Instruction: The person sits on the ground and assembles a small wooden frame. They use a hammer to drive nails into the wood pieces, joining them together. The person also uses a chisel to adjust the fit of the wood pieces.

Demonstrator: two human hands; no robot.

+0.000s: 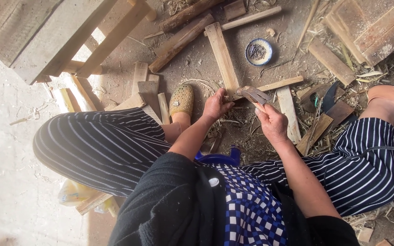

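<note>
Left hand (216, 105) pressed onto wooden slat (223, 58) to steady it against the ground, right hand (273, 123) clenched around hammer (254, 94) poised just above the crossing slats, nail bowl (258, 51) near

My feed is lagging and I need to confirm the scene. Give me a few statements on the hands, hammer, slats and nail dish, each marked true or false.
1. The right hand grips a hammer by its handle. True.
2. The left hand rests at the near end of a pale wooden slat lying on the ground. True.
3. The small round dish is empty. False: it holds dark nails.
4. The dish sits between the two hands. False: it lies beyond them, right of the slat.
5. The hammer head is over the spot where the slat meets a thinner strip. True.
</note>
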